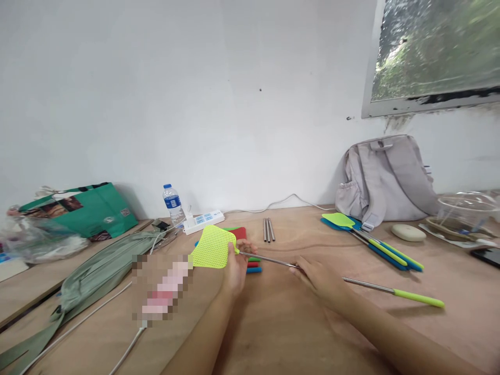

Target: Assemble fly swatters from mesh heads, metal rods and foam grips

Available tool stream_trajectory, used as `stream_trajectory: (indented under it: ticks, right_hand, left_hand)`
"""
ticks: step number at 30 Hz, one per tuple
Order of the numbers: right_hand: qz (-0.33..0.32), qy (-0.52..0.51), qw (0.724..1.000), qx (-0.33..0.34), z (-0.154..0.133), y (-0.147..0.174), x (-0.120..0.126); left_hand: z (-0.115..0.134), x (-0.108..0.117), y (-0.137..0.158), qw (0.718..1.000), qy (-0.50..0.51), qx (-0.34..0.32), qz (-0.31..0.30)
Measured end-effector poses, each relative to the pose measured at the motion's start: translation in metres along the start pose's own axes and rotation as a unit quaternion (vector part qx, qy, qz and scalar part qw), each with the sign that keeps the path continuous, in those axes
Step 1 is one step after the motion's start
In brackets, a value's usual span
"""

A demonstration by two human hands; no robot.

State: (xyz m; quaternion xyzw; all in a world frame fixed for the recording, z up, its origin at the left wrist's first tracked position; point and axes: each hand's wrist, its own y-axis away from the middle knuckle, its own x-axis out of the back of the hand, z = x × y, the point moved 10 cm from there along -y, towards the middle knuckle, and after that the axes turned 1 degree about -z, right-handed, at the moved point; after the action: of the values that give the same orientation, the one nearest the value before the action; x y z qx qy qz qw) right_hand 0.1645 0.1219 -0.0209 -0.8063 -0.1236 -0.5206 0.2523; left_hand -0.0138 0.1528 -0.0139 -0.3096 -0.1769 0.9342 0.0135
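A yellow-green fly swatter [214,247] is held across the middle of the table, its perforated head at the left. My left hand [235,271] is closed around the neck just below the head. My right hand [318,277] grips the metal shaft further right, and the green handle [419,299] sticks out beyond my wrist. Behind my left hand lie a red swatter head [241,233] and green and blue edges, partly covered. Red, green and blue handles [253,270] lie just right of that hand. Metal tubes [268,230] lie side by side farther back.
At right, several blue and yellow-green swatters [375,249] lie stacked before a grey backpack [386,177]. A power strip [203,221], water bottle [172,203] and green bag [89,211] stand at back left. A grey-green bag [105,271] and cables occupy the left side.
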Motion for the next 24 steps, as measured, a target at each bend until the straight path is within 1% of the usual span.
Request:
stream_trajectory:
  ticks: [5, 8, 14, 24]
  right_hand:
    - [0.007, 0.017, 0.999, 0.046, 0.001, 0.001, 0.000]
    - [0.003, 0.029, 0.998, 0.050, 0.001, 0.003, 0.003]
    - [-0.013, 0.035, 0.998, 0.044, -0.008, 0.007, 0.011]
    - [-0.025, 0.041, 0.997, 0.062, -0.013, 0.009, 0.011]
  left_hand:
    - [0.000, -0.012, 0.008, 0.997, -0.077, -0.028, -0.015]
    - [0.000, -0.015, 0.011, 0.994, -0.104, -0.031, -0.020]
    - [-0.003, -0.018, 0.015, 0.991, -0.124, -0.036, -0.030]
    - [-0.004, -0.026, 0.021, 0.991, -0.125, -0.034, -0.036]
